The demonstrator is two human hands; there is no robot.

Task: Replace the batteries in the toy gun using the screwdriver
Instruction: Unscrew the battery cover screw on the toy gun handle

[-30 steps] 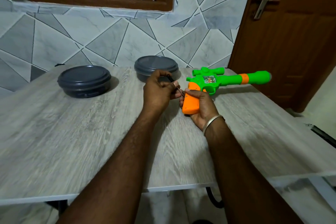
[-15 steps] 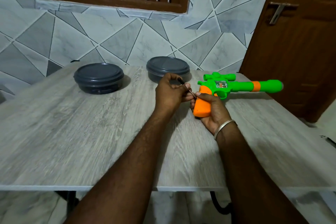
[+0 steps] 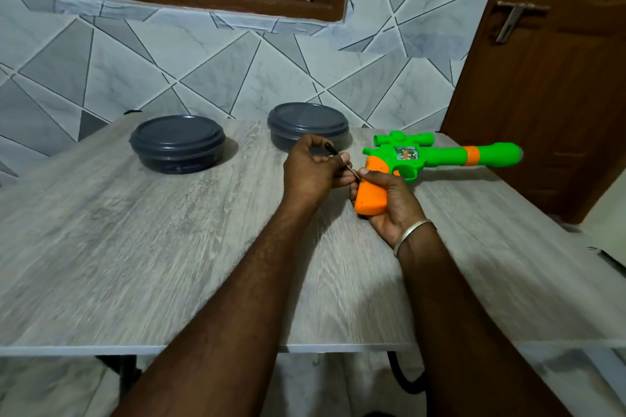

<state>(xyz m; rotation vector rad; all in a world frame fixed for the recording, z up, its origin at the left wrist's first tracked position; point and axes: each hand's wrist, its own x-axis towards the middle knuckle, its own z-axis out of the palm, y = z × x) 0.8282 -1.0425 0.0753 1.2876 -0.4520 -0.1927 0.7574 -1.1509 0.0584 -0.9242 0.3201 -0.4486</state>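
Left hand [image 3: 315,170]: centre of the frame, fingers curled round the screwdriver [image 3: 332,150], pinching it between thumb and fingertips.
Screwdriver: black handle sticks out above the left hand; the thin shaft slants down to the right and its tip meets the top of the orange grip.
Right hand [image 3: 389,201]: just right of centre, wrapped round the orange grip from below and behind, thumb on top beside the screwdriver tip.
Toy gun [image 3: 437,161]: right of centre, green body and barrel pointing to the right edge, an orange band near the muzzle, a green scope on top.
Bracelet [image 3: 414,233]: silver, on the right wrist.
Containers: two dark round lidded ones at the back of the desk [image 3: 135,247], the left container [image 3: 178,142] well apart from the hands, the right container [image 3: 308,123] just behind the left hand.
Background: patterned grey tile wall, a brown window frame [image 3: 210,0] at the top, a brown door [image 3: 559,95] at the right.
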